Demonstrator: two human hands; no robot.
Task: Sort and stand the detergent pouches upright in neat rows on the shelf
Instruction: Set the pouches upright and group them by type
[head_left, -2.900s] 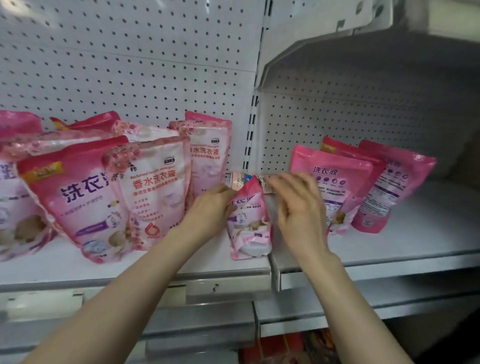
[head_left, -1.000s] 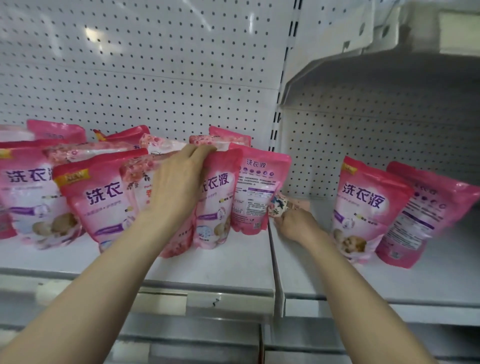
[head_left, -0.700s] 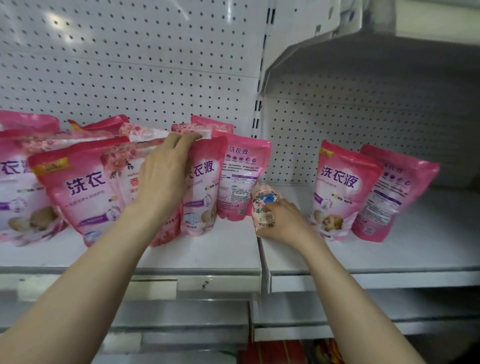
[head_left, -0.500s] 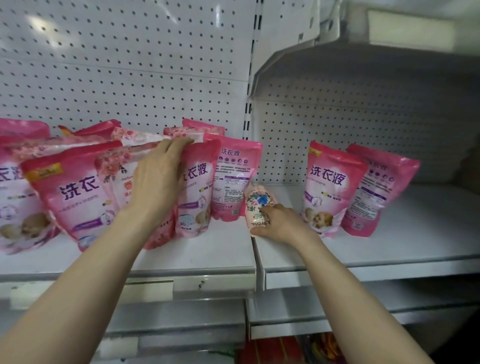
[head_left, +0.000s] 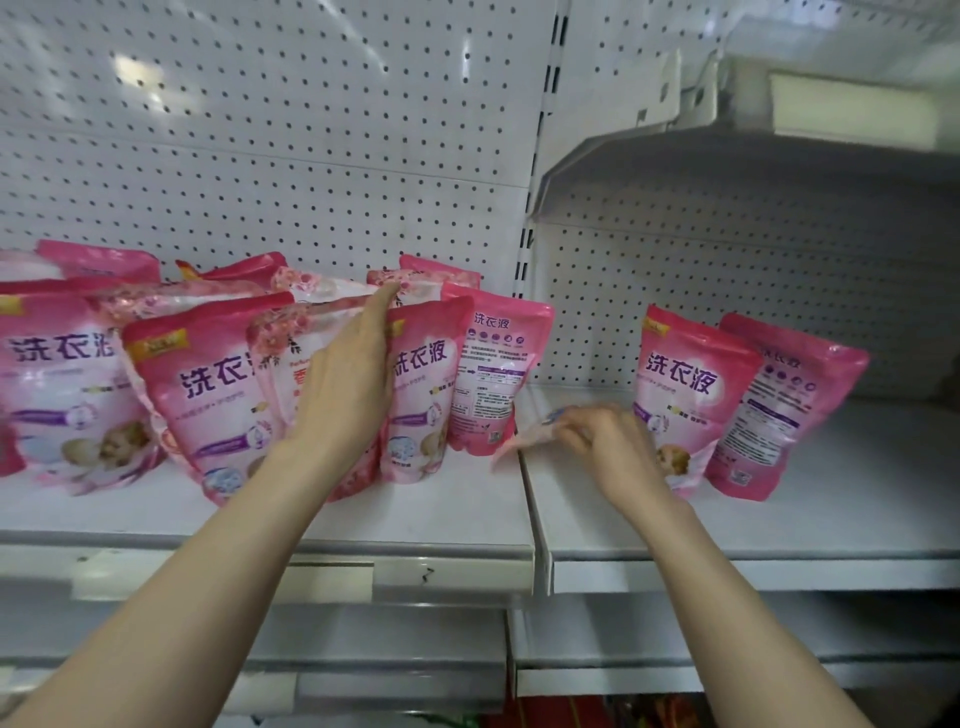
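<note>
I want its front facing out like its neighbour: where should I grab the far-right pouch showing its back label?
Pinch the flat sealed top strip of the far-right pouch near its right corner, coming from the bare shelf on its right. Its left edge sits behind the neighbouring pouch, and its bulging body probably offers less purchase.

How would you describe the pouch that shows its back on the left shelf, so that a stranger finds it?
Look at the left shelf, at the crowd of pink pouches. The back-facing pouch stands last on the right. Unlike its neighbours, it shows small print, not large characters.
</note>
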